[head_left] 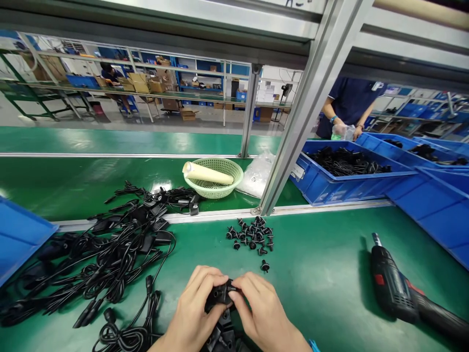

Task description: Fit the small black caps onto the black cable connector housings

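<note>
At the front centre, a small black housing (221,293) is pinched between the fingers of my left hand (196,305). My right hand (258,308) closes on a small black part (233,288) at the housing's right side. Below both hands lie more black housings (222,337), partly hidden by them. Beyond the hands, several small black plugs with pale rings (252,233) are scattered on the green table (315,264); one plug (265,265) lies nearer. To the left is a large tangle of black cables with connectors (120,259).
A black power screwdriver (394,283) lies at the right. Blue bins (351,188) stand behind it; another bin (20,234) is at far left. A green basket (214,189), a plastic bag (256,176) and a metal post (293,117) stand ahead. A person (351,105) holds a bag behind the bins.
</note>
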`<act>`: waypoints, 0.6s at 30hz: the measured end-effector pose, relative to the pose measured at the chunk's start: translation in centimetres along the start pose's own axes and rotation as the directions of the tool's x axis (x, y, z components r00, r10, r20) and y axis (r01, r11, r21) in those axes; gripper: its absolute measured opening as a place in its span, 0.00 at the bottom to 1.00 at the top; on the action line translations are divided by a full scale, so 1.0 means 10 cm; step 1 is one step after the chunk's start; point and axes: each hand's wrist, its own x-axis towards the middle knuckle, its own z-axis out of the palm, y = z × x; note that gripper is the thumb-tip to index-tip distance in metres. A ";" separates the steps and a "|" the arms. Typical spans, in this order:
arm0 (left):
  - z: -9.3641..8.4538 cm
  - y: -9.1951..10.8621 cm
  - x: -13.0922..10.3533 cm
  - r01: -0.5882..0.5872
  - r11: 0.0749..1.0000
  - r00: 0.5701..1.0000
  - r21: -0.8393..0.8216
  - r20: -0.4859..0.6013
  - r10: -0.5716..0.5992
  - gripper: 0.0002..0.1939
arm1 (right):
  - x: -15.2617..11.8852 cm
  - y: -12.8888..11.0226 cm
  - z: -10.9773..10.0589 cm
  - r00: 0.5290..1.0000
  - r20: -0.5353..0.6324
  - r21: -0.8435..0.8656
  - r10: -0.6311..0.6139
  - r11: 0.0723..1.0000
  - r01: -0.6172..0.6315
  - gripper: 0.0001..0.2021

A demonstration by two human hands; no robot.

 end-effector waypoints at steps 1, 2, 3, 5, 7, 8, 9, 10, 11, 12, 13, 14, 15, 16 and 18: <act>0.00 0.00 0.00 -0.010 1.000 1.000 0.007 0.004 0.010 0.15 | -0.01 0.00 0.03 1.000 -0.001 -0.033 0.002 0.999 -0.002 0.07; 0.00 -0.01 -0.01 -0.019 1.000 1.000 0.013 0.007 0.019 0.15 | -0.02 0.01 0.06 1.000 0.006 -0.054 0.023 0.998 -0.023 0.09; 0.00 -0.02 -0.02 -0.026 0.999 1.000 0.019 0.017 0.026 0.15 | -0.02 0.02 0.08 0.998 0.022 -0.060 0.059 0.997 -0.058 0.12; 0.00 -0.06 -0.05 -0.022 0.999 0.999 0.037 0.041 0.020 0.14 | -0.02 0.04 0.09 0.986 0.080 -0.057 0.146 0.988 -0.142 0.16; 0.01 -0.13 -0.07 0.031 0.996 0.998 0.079 0.058 -0.035 0.13 | 0.01 0.08 0.04 0.965 0.135 -0.110 0.225 0.971 -0.211 0.16; 0.01 -0.16 -0.08 0.076 0.991 0.994 0.110 0.066 -0.084 0.13 | 0.03 0.12 0.00 0.955 0.140 -0.183 0.261 0.955 -0.235 0.14; 0.01 -0.17 -0.08 0.135 0.980 0.986 0.143 0.081 -0.148 0.14 | 0.05 0.15 -0.05 0.945 0.124 -0.283 0.302 0.924 -0.258 0.11; 0.00 -0.17 -0.08 0.202 0.965 0.969 0.170 0.111 -0.222 0.15 | 0.05 0.20 -0.09 0.933 0.093 -0.397 0.347 0.872 -0.285 0.10; -0.01 -0.15 -0.08 0.269 0.944 0.939 0.189 0.166 -0.301 0.18 | 0.05 0.25 -0.13 0.918 0.049 -0.513 0.393 0.799 -0.315 0.10; -0.03 -0.11 -0.07 0.330 0.922 0.896 0.200 0.241 -0.373 0.21 | 0.03 0.32 -0.15 0.895 0.021 -0.608 0.445 0.717 -0.342 0.12; -0.06 -0.06 -0.06 0.381 0.902 0.841 0.203 0.329 -0.429 0.25 | 0.00 0.39 -0.16 0.866 0.014 -0.672 0.499 0.646 -0.361 0.13; -0.09 0.00 -0.04 0.419 0.887 0.783 0.196 0.416 -0.462 0.30 | -0.04 0.48 -0.15 0.840 0.040 -0.701 0.542 0.614 -0.362 0.12; -0.13 0.06 -0.01 0.442 0.879 0.730 0.179 0.497 -0.469 0.36 | -0.09 0.57 -0.13 0.823 0.086 -0.701 0.562 0.621 -0.351 0.10; -0.17 0.12 0.01 0.455 0.877 0.686 0.152 0.568 -0.454 0.41 | -0.14 0.66 -0.10 0.812 0.133 -0.680 0.568 0.648 -0.342 0.10; -0.29 0.21 0.07 0.479 0.872 0.641 0.096 0.640 -0.423 0.44 | -0.23 0.83 -0.03 0.813 0.178 -0.644 0.554 0.690 -0.330 0.08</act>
